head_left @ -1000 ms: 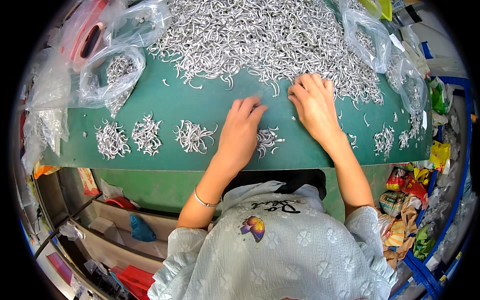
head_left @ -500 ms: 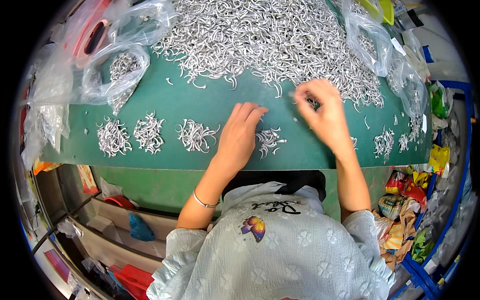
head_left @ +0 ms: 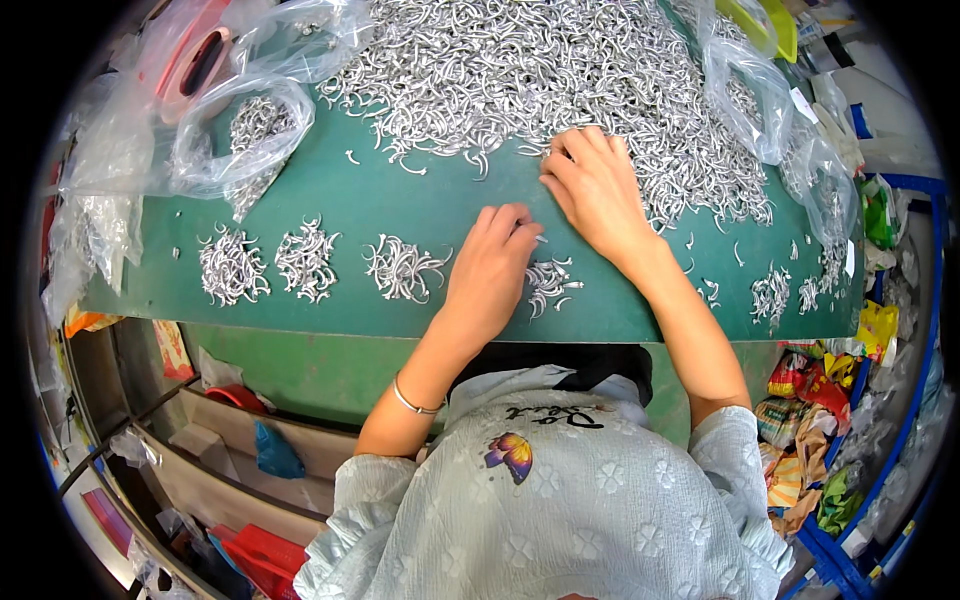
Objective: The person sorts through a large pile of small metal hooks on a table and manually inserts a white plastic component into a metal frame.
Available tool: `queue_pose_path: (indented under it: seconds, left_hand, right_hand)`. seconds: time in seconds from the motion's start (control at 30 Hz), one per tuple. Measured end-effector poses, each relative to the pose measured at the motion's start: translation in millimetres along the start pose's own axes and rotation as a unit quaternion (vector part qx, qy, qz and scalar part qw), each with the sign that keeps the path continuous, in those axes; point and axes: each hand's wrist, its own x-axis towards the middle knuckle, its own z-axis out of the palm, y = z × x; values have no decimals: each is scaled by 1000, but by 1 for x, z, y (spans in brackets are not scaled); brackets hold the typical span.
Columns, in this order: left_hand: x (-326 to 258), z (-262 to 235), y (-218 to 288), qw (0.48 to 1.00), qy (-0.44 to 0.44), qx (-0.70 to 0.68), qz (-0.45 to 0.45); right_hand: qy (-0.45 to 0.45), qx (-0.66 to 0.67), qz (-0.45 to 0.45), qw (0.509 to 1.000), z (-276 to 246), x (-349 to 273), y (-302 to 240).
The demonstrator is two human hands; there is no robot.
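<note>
My left hand (head_left: 490,268) is closed above the green table, and the tip of a small curved silver metal piece (head_left: 541,239) sticks out at its fingertips. Just right of it lies a small heap of the same pieces (head_left: 548,287), partly behind the hand. My right hand (head_left: 602,195) is at the near edge of the big pile of curved silver pieces (head_left: 480,70), fingers bent and drawn together. Whatever its fingertips pinch is hidden. Left of my left hand, three separate small heaps rest in a row, the closest being one heap (head_left: 402,268).
A clear plastic bag (head_left: 290,110) with silver pieces stands at the left. More bags (head_left: 750,110) lie along the right side. Smaller heaps (head_left: 770,295) sit near the right end of the green table (head_left: 400,325). A yellow-green container (head_left: 780,30) is at the far right.
My right hand has moved left and away from me, onto the pile's near edge. My left hand stays nearly in place, with a metal piece now showing at its fingertips.
</note>
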Motion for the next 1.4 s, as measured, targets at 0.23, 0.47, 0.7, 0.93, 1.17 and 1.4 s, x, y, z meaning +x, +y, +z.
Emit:
queue_pose_path:
  seconds: [0.23,0.47,0.7,0.93,1.17,1.4]
  left_hand:
    - [-1,-2,2,999,40,15,-28]
    - [-6,-4,2,998,49,11,-46]
    - [-2,-6,4,994,83,33,-59]
    - [-3,-5,-2,998,59,32,-18]
    - [-6,-4,-3,998,63,14,-23]
    - [-6,-1,-4,997,72,11,-22]
  right_hand:
    - [48,133,84,986,-27,-13,13]
    - [12,86,40,995,-37,-45,-17]
    - [-22,213,62,975,-36,-30,-10]
    - [5,-44,-63,997,2,2,12]
    - [67,-48,12,997,-31,-24,30]
    - [76,4,66,995,-29,-11,11]
